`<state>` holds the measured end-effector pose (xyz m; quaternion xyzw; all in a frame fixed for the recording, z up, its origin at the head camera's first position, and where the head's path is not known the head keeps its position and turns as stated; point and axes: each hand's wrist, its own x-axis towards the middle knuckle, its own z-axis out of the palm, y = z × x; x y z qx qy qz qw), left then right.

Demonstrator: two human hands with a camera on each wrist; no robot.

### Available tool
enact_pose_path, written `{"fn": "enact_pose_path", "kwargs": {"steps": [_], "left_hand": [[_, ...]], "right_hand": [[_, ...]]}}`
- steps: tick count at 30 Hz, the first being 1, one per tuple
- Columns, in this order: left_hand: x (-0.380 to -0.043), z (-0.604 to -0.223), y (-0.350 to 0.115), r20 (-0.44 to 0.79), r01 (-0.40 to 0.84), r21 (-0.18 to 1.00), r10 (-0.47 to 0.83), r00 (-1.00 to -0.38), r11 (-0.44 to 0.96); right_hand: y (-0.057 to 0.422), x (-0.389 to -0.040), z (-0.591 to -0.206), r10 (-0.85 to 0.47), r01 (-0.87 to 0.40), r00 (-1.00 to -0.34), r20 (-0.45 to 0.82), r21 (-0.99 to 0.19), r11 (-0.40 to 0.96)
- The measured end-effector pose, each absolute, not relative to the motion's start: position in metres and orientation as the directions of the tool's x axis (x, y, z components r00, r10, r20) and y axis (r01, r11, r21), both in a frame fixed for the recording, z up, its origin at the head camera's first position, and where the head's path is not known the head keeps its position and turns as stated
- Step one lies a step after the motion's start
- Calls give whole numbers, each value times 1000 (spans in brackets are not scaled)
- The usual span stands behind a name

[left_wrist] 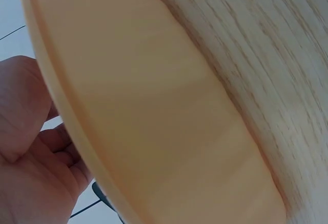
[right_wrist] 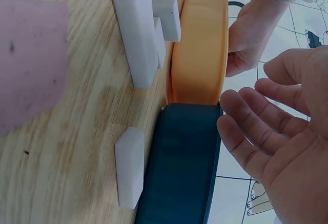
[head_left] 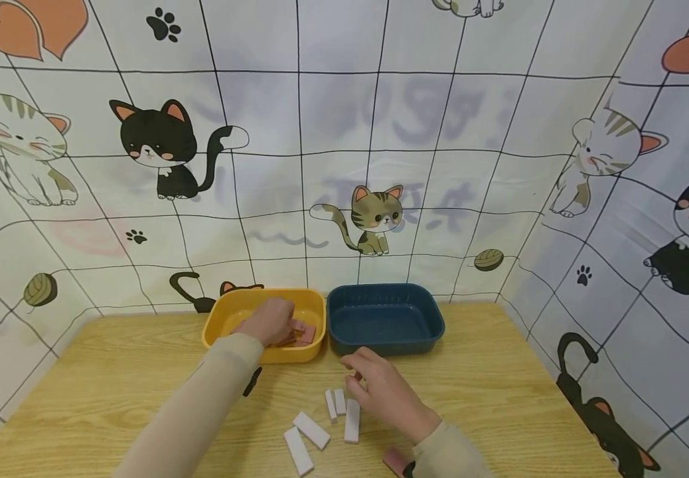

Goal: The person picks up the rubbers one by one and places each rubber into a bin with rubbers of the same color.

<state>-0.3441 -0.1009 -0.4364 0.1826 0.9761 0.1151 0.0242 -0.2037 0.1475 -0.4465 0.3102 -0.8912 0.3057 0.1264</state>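
Head view has a wood-grain bench (head_left: 488, 398) with a yellow tub (head_left: 297, 356) on the far left and a blue tub (head_left: 407, 345) just beside it on the right. Several pink blocks (head_left: 306, 334) lie in a loose heap on the floor of the yellow tub, and the left hand (head_left: 269, 322) reaches in over them from the near side. Its fingertips are hidden there; the left wrist view catches only some bent fingers behind the tub's rim, so I cannot tell how far this grip is closed or whether it has hold of a block. The right hand (head_left: 383, 388) is above the bench, just near of the blue tub. Its grip is slack and holds nothing: the right wrist view shows the fingers lightly curved and well clear of the thumb. Two white blocks (head_left: 311, 430) lie at an angle to each other on the near, left part of the bench, and three more white blocks (head_left: 352, 421) sit close together to their right, partly beside the right hand. Another white block (right_wrist: 129, 167) shows in the right wrist view, near the blue tub's near wall. A single pink block (head_left: 395, 459) lies at the near edge of the scene, beside the right sleeve (head_left: 449, 455). Behind everything stands a white, grid-lined wall covering (head_left: 267, 133) printed with cartoon cats.
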Motion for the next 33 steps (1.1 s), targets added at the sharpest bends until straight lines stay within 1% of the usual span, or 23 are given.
{"fn": "enact_pose_path", "kwargs": {"steps": [2,9,21,29,33], "left_hand": [[-345,-437,-100,-5,354,222,364,-931,909],[-349,-436,-98,-61,288,266,314,-948,920],[-354,-441,-99,-46,290,246,310,-950,925],[-355,-436,-102,-76,251,315,288,-955,915],[-352,-431,-101,-58,271,324,305,-951,906]], "right_hand": [[148,-204,-448,-476,-633,-773,419,-462,622],[149,-203,-448,-480,-640,-767,427,-449,623],[147,-201,-445,-478,-609,-793,378,-465,642],[149,-203,-445,-488,-610,-792,367,-464,642],[150,-204,-443,-500,-604,-797,340,-455,654]]}}
